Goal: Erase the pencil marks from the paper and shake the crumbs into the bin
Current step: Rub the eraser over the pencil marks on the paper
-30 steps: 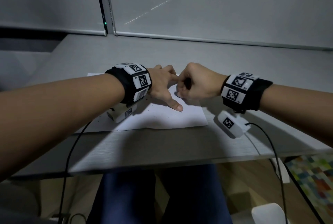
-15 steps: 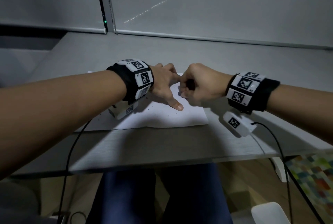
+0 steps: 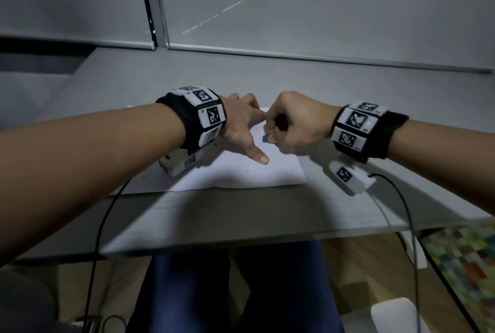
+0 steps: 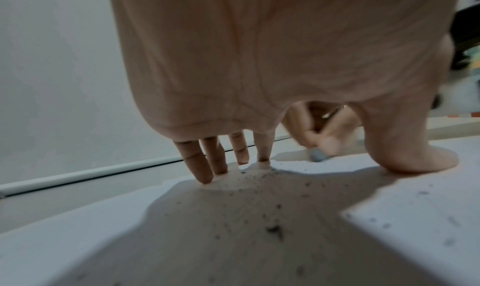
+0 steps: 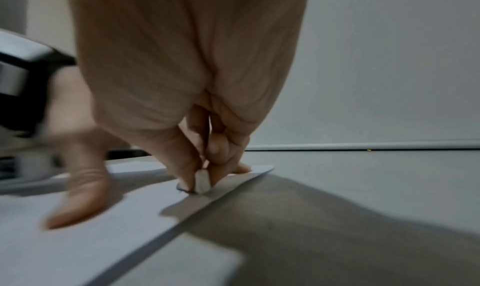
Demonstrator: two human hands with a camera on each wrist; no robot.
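Observation:
A white sheet of paper (image 3: 241,174) lies on the grey desk (image 3: 294,78), dotted with dark eraser crumbs (image 4: 275,229). My left hand (image 3: 241,129) presses the sheet flat with spread, straight fingers (image 4: 205,167), thumb (image 3: 258,157) stretched toward me. My right hand (image 3: 292,123) is curled into a fist and pinches a small pale eraser (image 5: 202,182) between thumb and fingertips. The eraser's tip touches the paper (image 5: 91,229) near its right edge, beside a dark pencil mark (image 5: 184,190). The left wrist view shows the eraser (image 4: 318,156) behind my left thumb.
Closed grey blinds (image 3: 321,11) rise behind the desk. A white bin (image 3: 396,316) stands on the floor at the lower right, by a coloured rug (image 3: 463,263). Black cables (image 3: 407,225) hang from both wrist cameras over the desk's front edge. My legs are under the desk.
My right hand with the eraser has shifted slightly back and forth on the paper's right part. The left hand keeps pressing in the same place.

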